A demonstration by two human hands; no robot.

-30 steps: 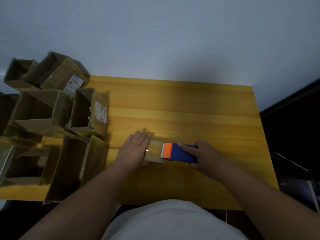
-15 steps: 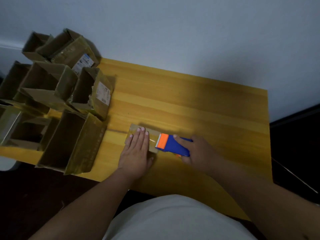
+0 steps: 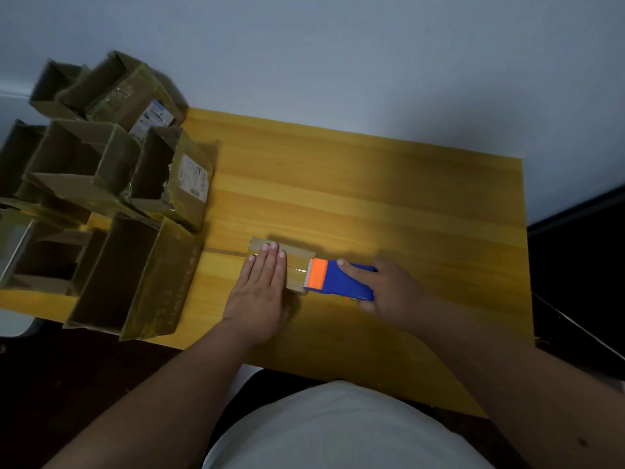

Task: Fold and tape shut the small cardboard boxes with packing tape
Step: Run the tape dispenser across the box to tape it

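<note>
The left hand [image 3: 262, 292] lies flat, fingers [image 3: 273, 262] straight and together, pressing the small box [image 3: 297, 265] onto the tabletop [image 3: 389, 204] in front of the person. The right hand [image 3: 389, 292] grips the dispenser [image 3: 340, 279], fingers clamped on it, at the box's right edge. Risks: the tape wrinkles or tears crooked if the box slides, and the toothed blade sits near the left fingertips (a nick seems possible).

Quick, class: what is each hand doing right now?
Left hand: open, flat on the box.
Right hand: fingers grip the tape dispenser.
</note>
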